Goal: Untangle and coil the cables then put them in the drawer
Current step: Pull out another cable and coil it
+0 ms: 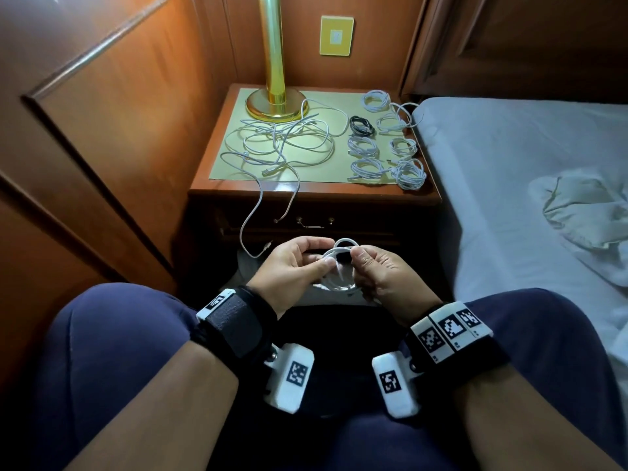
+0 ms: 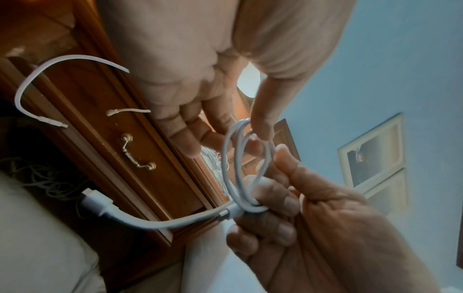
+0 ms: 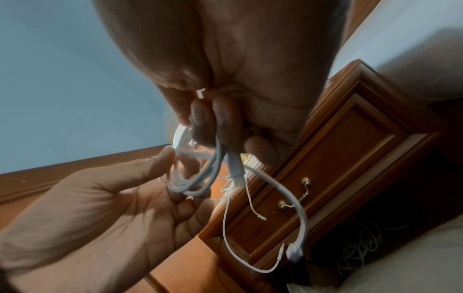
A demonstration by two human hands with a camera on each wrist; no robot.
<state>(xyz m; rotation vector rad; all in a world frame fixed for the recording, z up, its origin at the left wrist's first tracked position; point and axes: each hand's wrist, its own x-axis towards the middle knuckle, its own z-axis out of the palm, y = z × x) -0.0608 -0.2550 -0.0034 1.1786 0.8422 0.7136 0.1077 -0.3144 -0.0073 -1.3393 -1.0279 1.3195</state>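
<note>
I see the nightstand [image 1: 316, 195] with its drawer [image 1: 314, 224] closed, a loose tangle [image 1: 282, 137] beside finished coils [image 1: 384, 144] on top. Between my knees, my left hand [image 1: 292, 270] and right hand [image 1: 380, 271] both pinch one small white coil [image 1: 336, 266], which lies between them.

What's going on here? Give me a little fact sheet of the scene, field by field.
Activity: a seated person winds a white cable into a coil over their lap
Left hand: pinches the coil's side
Right hand: grips the coil's other side
Finished coils: several white and one black, on the right of the nightstand
Tangle: loose white cables by the gold lamp, two ends hanging over the front edge
Drawer: closed
Bed: right of the nightstand
</note>
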